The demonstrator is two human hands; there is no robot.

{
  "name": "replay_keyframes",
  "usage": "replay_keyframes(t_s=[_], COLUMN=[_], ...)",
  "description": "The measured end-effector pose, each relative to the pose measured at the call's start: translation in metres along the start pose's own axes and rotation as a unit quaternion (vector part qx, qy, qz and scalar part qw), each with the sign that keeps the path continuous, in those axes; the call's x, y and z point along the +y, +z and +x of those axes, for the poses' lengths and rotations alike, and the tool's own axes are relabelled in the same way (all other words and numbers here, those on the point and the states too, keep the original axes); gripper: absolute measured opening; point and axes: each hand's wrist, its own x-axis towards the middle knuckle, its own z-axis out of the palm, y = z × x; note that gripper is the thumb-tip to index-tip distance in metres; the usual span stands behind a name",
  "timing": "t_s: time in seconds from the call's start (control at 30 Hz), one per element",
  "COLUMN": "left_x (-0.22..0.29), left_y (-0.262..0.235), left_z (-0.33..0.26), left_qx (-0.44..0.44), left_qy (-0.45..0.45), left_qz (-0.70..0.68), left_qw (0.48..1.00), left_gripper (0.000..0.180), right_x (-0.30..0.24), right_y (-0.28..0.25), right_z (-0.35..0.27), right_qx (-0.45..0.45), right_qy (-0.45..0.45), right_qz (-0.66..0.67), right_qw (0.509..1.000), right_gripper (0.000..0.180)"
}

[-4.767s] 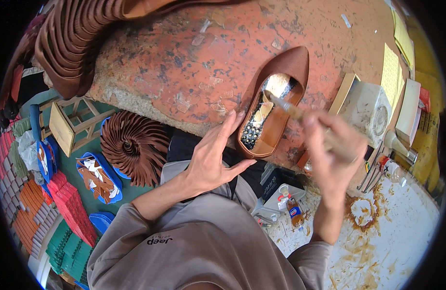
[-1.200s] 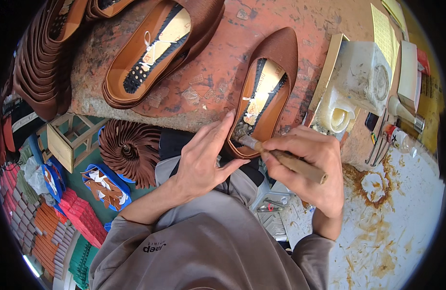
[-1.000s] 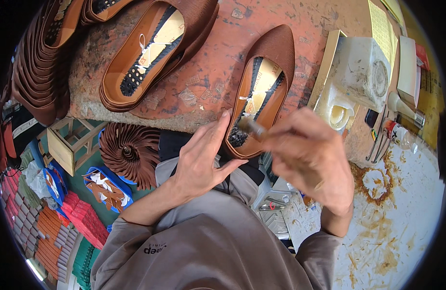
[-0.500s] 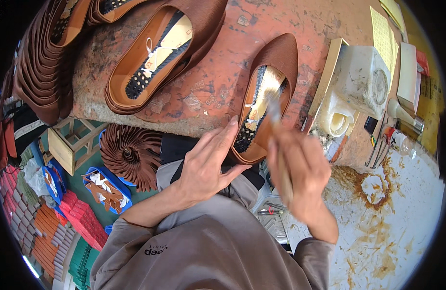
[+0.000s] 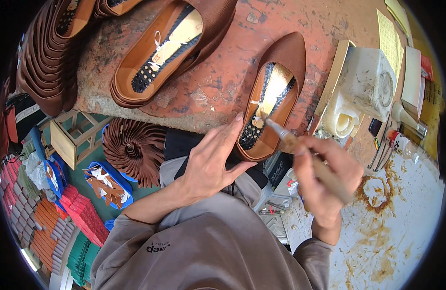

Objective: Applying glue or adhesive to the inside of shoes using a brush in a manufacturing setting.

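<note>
A brown pointed shoe (image 5: 287, 50) stands on the worn reddish bench, toe pointing away. Its insole has a pale gold strip, a white tie and a black dotted heel patch. My left hand (image 5: 203, 162) holds the heel, fingertips along its left side and thumb at the back. In my right hand (image 5: 324, 205) is a brush (image 5: 289, 140) with a wooden handle. Its bristles touch or hover just over the insole near the heel patch; I cannot tell which. Left of it lies a stack of similar brown shoes (image 5: 128, 79).
More nested brown shoes (image 5: 41, 72) fill the far left. At the right are a whitish glue-crusted container (image 5: 373, 77), a plastic bottle (image 5: 407, 147) and a stained white surface (image 5: 368, 241). Below the bench edge sit a wooden stool (image 5: 63, 142), a coil of brown pieces (image 5: 133, 150) and a blue tray (image 5: 127, 200).
The brush has moved from mid-insole back toward the heel, its handle now tilted to the right. My right hand has shifted right. The view has moved slightly.
</note>
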Motion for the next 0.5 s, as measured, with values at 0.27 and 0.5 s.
replay_keyframes(t_s=[0.27, 0.5], left_x=[-0.002, 0.004], left_y=[0.001, -0.016], left_z=[0.001, 0.006], left_qx=[0.002, 0.003], left_qy=[0.001, -0.009], left_qz=[-0.025, 0.003], left_qw=[1.000, 1.000], left_gripper=[0.103, 0.099], right_x=[0.026, 0.008], right_y=[0.004, 0.014], right_z=[0.011, 0.023], right_qx=[-0.086, -0.003], right_qy=[0.266, 0.226], right_qz=[0.231, 0.142], right_qw=[0.932, 0.964], right_gripper=[0.013, 0.012])
